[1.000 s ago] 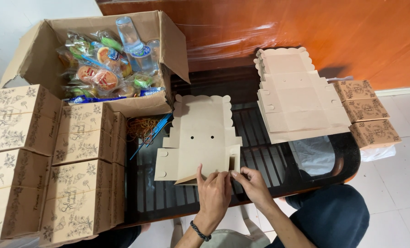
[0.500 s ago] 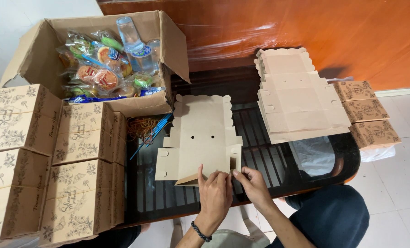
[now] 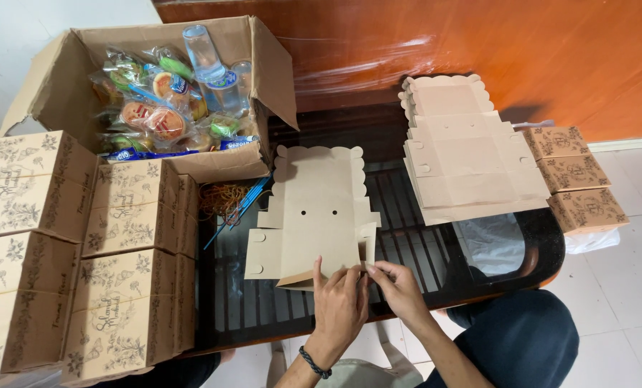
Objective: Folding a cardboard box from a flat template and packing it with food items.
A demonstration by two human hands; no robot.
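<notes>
Flat kraft box blank point(image 3: 317, 212), die-cut with a scalloped top edge and two small holes near its middle, lies on the dark slatted table point(image 3: 407, 237) directly in front of the person, its near edge lifted slightly off the surface. Left hand point(image 3: 340, 305), wearing a dark braided wristband point(image 3: 313, 363), rests palm-down with its fingers point(image 3: 319, 271) on the blank's near flap. Right hand point(image 3: 400, 287) sits just beside it, thumb and fingertips point(image 3: 372, 269) pinching the blank's lower right corner flap, which stands partly upright; the two hands are close together and both grip the same blank. Stack of unfolded blanks point(image 3: 468, 147) of the same shape lies farther back on the right of the table. Three small printed boxes point(image 3: 576, 176) stand in a row just right of that stack. Assembled boxes point(image 3: 84, 244) with floral print are piled in two tiers at the left. Open corrugated carton point(image 3: 159, 86) behind them holds wrapped snacks and sealed water cups. Rubber bands point(image 3: 224, 197) and blue straws lie between the carton and the blank.
</notes>
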